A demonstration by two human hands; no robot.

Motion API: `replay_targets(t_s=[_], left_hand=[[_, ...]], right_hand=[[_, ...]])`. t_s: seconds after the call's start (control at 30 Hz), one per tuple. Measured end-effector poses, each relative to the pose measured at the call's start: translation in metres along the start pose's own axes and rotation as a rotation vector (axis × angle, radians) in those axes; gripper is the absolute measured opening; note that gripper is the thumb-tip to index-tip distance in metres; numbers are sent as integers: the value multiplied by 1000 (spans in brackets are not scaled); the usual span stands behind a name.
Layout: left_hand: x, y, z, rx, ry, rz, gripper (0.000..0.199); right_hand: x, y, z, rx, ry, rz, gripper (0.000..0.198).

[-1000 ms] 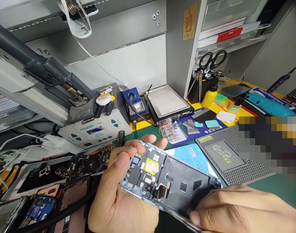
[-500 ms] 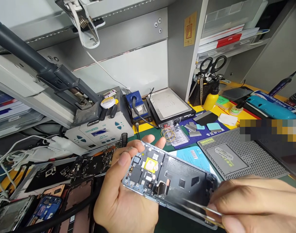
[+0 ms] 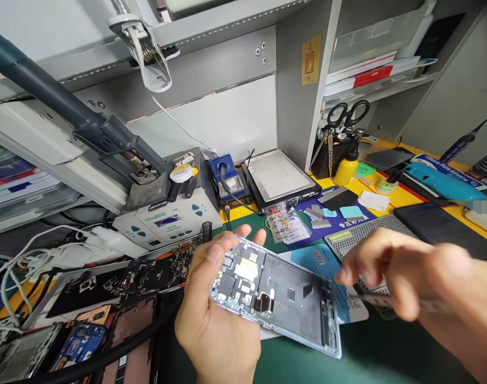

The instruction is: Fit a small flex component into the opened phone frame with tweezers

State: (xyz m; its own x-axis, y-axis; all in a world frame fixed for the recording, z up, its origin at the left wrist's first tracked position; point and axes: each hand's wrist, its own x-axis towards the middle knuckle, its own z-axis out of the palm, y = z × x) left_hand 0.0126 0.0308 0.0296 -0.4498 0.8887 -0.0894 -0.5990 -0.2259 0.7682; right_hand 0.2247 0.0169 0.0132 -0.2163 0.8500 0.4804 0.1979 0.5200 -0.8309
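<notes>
My left hand (image 3: pixel 215 325) is wrapped round one end of an opened phone (image 3: pixel 293 309), its thumb and fingers on the edges. The phone's inside faces up, with a pale square patch and small parts at the held end and a dark, bare bay beyond. A short flex cable (image 3: pixel 265 303) curls up near the middle. My right hand (image 3: pixel 411 272), smeared by motion, is off to the right of the phone and apart from it. Tweezers (image 3: pixel 381 300), blurred and partly hidden, lie across under its bent fingers.
A hot-air station (image 3: pixel 167 218) and a soldering iron stand (image 3: pixel 227 178) stand behind, beside a heating plate (image 3: pixel 279 173). Phone parts (image 3: pixel 79 341) crowd the left. A perforated grey mat (image 3: pixel 343 240), a blue card (image 3: pixel 315 261) and a yellow bottle (image 3: pixel 346 169) are to the right.
My right hand has lifted up and away from the phone with the tweezers, whose tips were over the bay. The phone's far end has come into full view; my left hand keeps its hold.
</notes>
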Motion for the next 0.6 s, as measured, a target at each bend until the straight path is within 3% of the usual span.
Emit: replay_targets(t_s=[0.07, 0.1, 0.13, 0.2, 0.27, 0.33, 0.43, 0.6], left_hand=[[3, 2, 0, -17, 17, -14, 22], [4, 2, 0, -29, 27, -19, 22], [5, 3, 1, -40, 34, -24, 22], [5, 2, 2, -64, 40, -40, 22], [3, 0, 3, -82, 40, -58, 22], [1, -3, 3, -74, 26, -63, 22], [1, -4, 2, -40, -28, -47, 22], [24, 6, -11, 88, -78, 88, 12]], right_hand=[[7, -1, -2, -102, -23, 207, 31], [8, -1, 0, -204, -42, 177, 18], [8, -1, 2, -318, -96, 142, 28], [6, -2, 9, -513, -219, 49, 68], [2, -2, 17, -623, -319, 24, 88], [0, -4, 24, -665, -371, 52, 88], [1, -5, 28, -674, -397, 134, 72], [15, -5, 12, -691, -354, 212, 64]])
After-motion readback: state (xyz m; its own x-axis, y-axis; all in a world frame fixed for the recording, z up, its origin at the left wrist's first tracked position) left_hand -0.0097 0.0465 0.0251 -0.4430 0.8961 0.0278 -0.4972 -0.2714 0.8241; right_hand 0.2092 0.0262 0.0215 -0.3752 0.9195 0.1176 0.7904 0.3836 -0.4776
